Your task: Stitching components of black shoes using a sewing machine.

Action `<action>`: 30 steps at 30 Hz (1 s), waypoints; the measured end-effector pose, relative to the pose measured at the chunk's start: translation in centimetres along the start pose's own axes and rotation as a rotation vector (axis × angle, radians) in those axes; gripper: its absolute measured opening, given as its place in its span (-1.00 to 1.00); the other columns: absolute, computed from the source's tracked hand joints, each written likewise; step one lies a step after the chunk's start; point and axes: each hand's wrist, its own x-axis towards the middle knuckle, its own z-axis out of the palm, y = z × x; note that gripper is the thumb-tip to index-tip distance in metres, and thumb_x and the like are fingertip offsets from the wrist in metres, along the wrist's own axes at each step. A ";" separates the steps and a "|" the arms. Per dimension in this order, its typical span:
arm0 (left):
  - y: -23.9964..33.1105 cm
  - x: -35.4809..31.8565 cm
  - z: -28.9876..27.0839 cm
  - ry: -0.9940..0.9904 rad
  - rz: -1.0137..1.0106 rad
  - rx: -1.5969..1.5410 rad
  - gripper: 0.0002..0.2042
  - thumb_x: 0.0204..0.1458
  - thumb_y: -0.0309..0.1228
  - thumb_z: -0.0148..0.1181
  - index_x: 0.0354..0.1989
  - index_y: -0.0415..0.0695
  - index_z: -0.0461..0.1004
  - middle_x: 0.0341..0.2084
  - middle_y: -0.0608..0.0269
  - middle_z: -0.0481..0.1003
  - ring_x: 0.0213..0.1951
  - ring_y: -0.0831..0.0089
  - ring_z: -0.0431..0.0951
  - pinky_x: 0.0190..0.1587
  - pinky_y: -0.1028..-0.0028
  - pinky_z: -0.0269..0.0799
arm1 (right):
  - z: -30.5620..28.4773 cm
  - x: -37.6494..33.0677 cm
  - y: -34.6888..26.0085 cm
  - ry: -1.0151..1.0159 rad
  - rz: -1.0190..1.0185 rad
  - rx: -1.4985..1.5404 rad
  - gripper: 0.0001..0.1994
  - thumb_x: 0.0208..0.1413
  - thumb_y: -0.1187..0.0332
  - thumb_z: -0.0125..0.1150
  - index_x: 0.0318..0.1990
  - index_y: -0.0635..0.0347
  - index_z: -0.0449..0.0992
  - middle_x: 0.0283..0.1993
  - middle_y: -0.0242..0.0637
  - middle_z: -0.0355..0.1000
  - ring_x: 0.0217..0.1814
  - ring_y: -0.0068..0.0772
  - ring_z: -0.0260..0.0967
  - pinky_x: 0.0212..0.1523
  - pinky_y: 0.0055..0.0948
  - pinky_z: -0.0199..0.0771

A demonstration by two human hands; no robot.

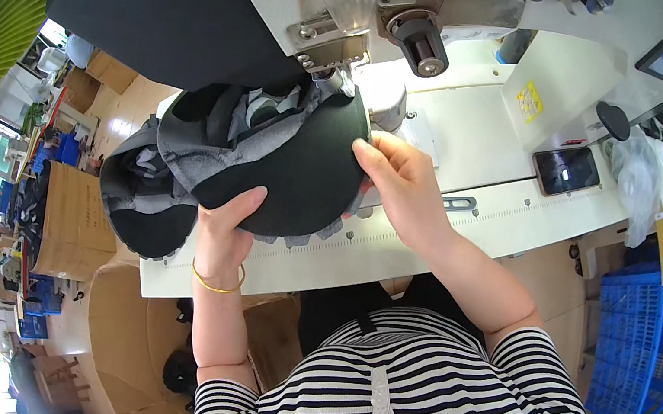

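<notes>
A grey cap with a wide black brim (294, 170) lies under the sewing machine's needle area (337, 81), its far edge close to the presser foot. My left hand (228, 225) grips the brim's near left edge, thumb on top and fingers hidden beneath. At the right edge, close to the machine, my right hand (398, 174) pinches the brim between thumb and fingers. Folds of grey and patterned cloth bunch behind the brim. Another grey and black cap (145, 193) rests against it on the left, at the table's end.
A large black panel (173, 1) stands over the upper left. On the white table (472, 204) lie a phone (565, 171) and a metal slotted piece (460, 203). Blue crates (634, 337) stand at the right, cardboard boxes (75, 221) at the left, and a plastic bag (639, 179) hangs at the right.
</notes>
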 end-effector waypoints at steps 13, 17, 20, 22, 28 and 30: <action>-0.1 1.2 -1.8 -0.196 -0.024 0.022 -0.70 -0.19 -0.72 0.10 -0.19 -0.36 0.47 -0.24 0.05 0.52 -0.20 0.30 0.54 -0.11 0.40 0.45 | 0.2 -0.5 0.4 0.014 -0.018 -0.023 -0.80 0.22 0.34 -0.01 -0.37 0.29 0.40 -0.46 -0.52 0.29 -0.39 -0.75 0.19 -0.33 -0.69 0.23; -0.3 1.5 -1.5 -0.200 -0.022 0.041 -0.71 -0.18 -0.72 0.08 -0.19 -0.37 0.47 -0.24 0.05 0.52 -0.19 0.30 0.54 -0.10 0.42 0.44 | -0.1 0.3 0.8 0.043 -0.033 -0.053 -0.82 0.21 0.36 0.00 -0.33 0.29 0.42 -0.45 -0.55 0.29 -0.37 -0.78 0.15 -0.30 -0.72 0.20; -0.5 1.8 -1.3 -0.182 -0.009 0.031 -0.70 -0.17 -0.73 0.07 -0.18 -0.38 0.46 -0.22 0.05 0.52 -0.18 0.30 0.54 -0.08 0.41 0.43 | -0.1 0.9 1.3 0.115 -0.076 -0.118 -0.77 0.20 0.31 -0.01 -0.37 0.32 0.42 -0.50 -0.48 0.35 -0.43 -0.75 0.23 -0.42 -0.69 0.24; -0.6 2.0 -1.1 -0.159 -0.006 0.025 -0.70 -0.16 -0.73 0.06 -0.17 -0.39 0.46 -0.22 0.05 0.51 -0.18 0.30 0.53 -0.08 0.41 0.43 | -0.1 1.2 1.5 0.109 -0.071 -0.101 -0.76 0.21 0.31 -0.01 -0.37 0.33 0.44 -0.49 -0.47 0.37 -0.43 -0.74 0.25 -0.40 -0.68 0.27; -1.0 2.4 -0.4 -0.167 0.007 0.004 -0.70 -0.13 -0.72 0.06 -0.15 -0.39 0.44 -0.20 0.04 0.51 -0.16 0.30 0.53 -0.05 0.42 0.42 | 0.0 1.2 1.1 0.089 -0.054 0.014 -0.76 0.21 0.30 0.00 -0.29 0.33 0.49 -0.41 -0.44 0.43 -0.36 -0.72 0.31 -0.29 -0.61 0.36; -1.2 2.5 0.0 -0.160 0.007 -0.037 -0.69 -0.13 -0.71 0.06 -0.12 -0.38 0.43 -0.17 0.04 0.49 -0.14 0.30 0.52 -0.03 0.42 0.40 | 0.0 1.2 0.9 0.097 -0.032 0.013 -0.76 0.21 0.30 0.02 -0.24 0.32 0.50 -0.37 -0.46 0.43 -0.33 -0.73 0.30 -0.24 -0.60 0.36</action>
